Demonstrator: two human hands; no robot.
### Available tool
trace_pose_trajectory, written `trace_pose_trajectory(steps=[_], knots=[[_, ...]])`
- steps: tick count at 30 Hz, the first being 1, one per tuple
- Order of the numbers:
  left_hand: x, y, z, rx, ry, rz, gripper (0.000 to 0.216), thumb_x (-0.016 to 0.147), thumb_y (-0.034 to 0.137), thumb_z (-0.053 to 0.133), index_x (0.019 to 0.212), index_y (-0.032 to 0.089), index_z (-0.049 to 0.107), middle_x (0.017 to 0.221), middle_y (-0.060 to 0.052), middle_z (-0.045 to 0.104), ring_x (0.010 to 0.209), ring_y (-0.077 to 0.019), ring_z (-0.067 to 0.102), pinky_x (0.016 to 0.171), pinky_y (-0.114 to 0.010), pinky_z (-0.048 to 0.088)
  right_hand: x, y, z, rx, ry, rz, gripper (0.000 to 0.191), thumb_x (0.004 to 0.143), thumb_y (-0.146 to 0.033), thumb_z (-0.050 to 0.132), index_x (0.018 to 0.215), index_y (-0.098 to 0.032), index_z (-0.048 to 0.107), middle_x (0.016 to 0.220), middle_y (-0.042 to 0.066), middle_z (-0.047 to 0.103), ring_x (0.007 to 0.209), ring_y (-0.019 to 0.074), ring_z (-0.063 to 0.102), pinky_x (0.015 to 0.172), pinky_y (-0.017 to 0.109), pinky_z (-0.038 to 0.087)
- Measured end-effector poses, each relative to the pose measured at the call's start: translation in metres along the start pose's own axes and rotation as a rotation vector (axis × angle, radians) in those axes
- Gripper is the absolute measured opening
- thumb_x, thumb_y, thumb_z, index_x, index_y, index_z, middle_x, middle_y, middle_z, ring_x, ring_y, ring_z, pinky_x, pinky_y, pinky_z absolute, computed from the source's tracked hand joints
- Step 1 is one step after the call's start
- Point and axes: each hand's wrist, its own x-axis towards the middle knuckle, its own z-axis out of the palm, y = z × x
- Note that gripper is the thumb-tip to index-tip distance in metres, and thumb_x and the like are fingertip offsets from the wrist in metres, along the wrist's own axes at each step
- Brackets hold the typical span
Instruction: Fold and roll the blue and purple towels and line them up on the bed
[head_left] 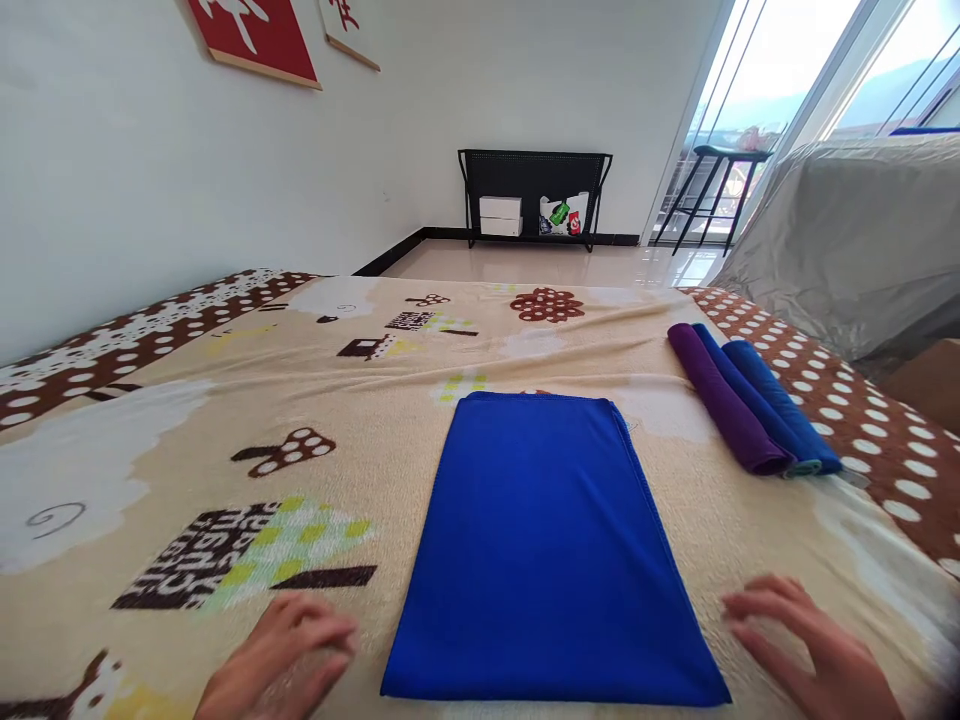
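Observation:
A blue cloth [551, 550], folded into a flat rectangle, lies on the patterned blanket [405, 420] in front of me. My left hand [281, 655] is just left of the cloth's near corner, fingers curved and apart, holding nothing. On the other side, my right hand [810, 645] is a little clear of the near right corner, its thumb and fingers spread with nothing between them. Farther right, a purple cloth roll [727, 400] lies side by side with two blue cloth rolls [780, 405]; neither hand touches them.
The blanket has a brown dotted border [900, 460]. Beyond it, a black rack [536, 180] holding white boxes [500, 215] stands against the wall. At the right are a plastic-covered bulky object [870, 240] and a dark stool [720, 185] by the window.

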Motion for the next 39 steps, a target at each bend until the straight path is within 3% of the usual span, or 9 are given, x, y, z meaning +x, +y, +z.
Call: trace_pose_trajectory(steps=[3,6,8,10,13,21,30,39], knots=[[0.087,0.005,0.016,0.115,-0.198,-0.157,0.031,0.092,0.051,0.053,0.083,0.025,0.068,0.074,0.000,0.068,0.069,-0.0164,0.064,0.065,-0.025,0.051,0.101,-0.011,0.013,0.003,-0.080,0.050,0.047,0.087,-0.065,0.050,0.093,-0.024,0.073,0.088,0.005,0.073,0.078,0.0198,0.067,0.072,0.030,0.052],[0.180,-0.004,0.060,0.205,-0.160,-0.202,0.033,0.095,0.048,0.050,0.086,0.021,0.064,0.076,-0.002,0.065,0.072,-0.0168,0.062,0.071,-0.028,0.049,0.195,-0.019,0.048,-0.040,-0.011,0.070,0.055,0.091,-0.067,0.039,0.089,-0.019,0.067,0.077,0.006,0.069,0.069,0.0189,0.063,0.066,0.031,0.047],[0.225,-0.018,0.089,0.247,-0.123,-0.247,0.030,0.096,0.044,0.052,0.094,0.017,0.064,0.089,-0.005,0.066,0.080,-0.0169,0.063,0.077,-0.033,0.052,0.233,-0.017,0.072,-0.085,0.041,0.094,0.053,0.093,-0.063,0.037,0.085,-0.018,0.063,0.070,0.004,0.064,0.063,0.0169,0.059,0.063,0.031,0.043],[0.250,-0.032,0.111,0.269,-0.096,-0.273,0.031,0.095,0.042,0.057,0.109,0.015,0.062,0.105,-0.007,0.066,0.091,-0.0179,0.064,0.082,-0.038,0.054,0.250,-0.010,0.089,-0.125,0.066,0.091,0.047,0.093,-0.060,0.042,0.083,-0.018,0.060,0.069,0.001,0.060,0.062,0.0147,0.055,0.062,0.029,0.040],[0.262,-0.049,0.125,0.270,-0.087,-0.279,0.034,0.094,0.040,0.060,0.118,0.016,0.060,0.116,-0.008,0.063,0.099,-0.0200,0.064,0.086,-0.042,0.055,0.252,0.003,0.101,-0.158,0.063,0.038,0.039,0.090,-0.059,0.049,0.083,-0.022,0.058,0.069,-0.001,0.058,0.064,0.0151,0.053,0.063,0.028,0.036],[0.268,-0.072,0.125,0.155,-0.117,-0.314,0.033,0.093,0.039,0.062,0.116,0.015,0.061,0.114,-0.008,0.064,0.098,-0.0198,0.064,0.085,-0.041,0.056,0.255,0.014,0.103,-0.184,0.107,-0.068,0.036,0.093,-0.053,0.044,0.082,-0.023,0.059,0.075,0.002,0.056,0.075,0.0184,0.052,0.077,0.032,0.038],[0.279,-0.074,0.122,-0.014,-0.096,-0.332,0.034,0.094,0.040,0.059,0.117,0.015,0.060,0.111,-0.007,0.065,0.093,-0.0182,0.065,0.080,-0.038,0.057,0.255,0.016,0.094,-0.162,0.226,0.014,0.044,0.093,-0.058,0.041,0.077,-0.021,0.058,0.071,0.003,0.055,0.071,0.0182,0.051,0.070,0.031,0.037],[0.290,-0.072,0.140,0.081,-0.103,-0.335,0.033,0.094,0.039,0.060,0.117,0.015,0.060,0.112,-0.007,0.065,0.094,-0.0185,0.065,0.082,-0.039,0.057,0.261,0.025,0.096,-0.175,0.199,0.109,0.044,0.092,-0.059,0.042,0.077,-0.021,0.059,0.070,0.004,0.058,0.065,0.0175,0.051,0.064,0.030,0.033]])
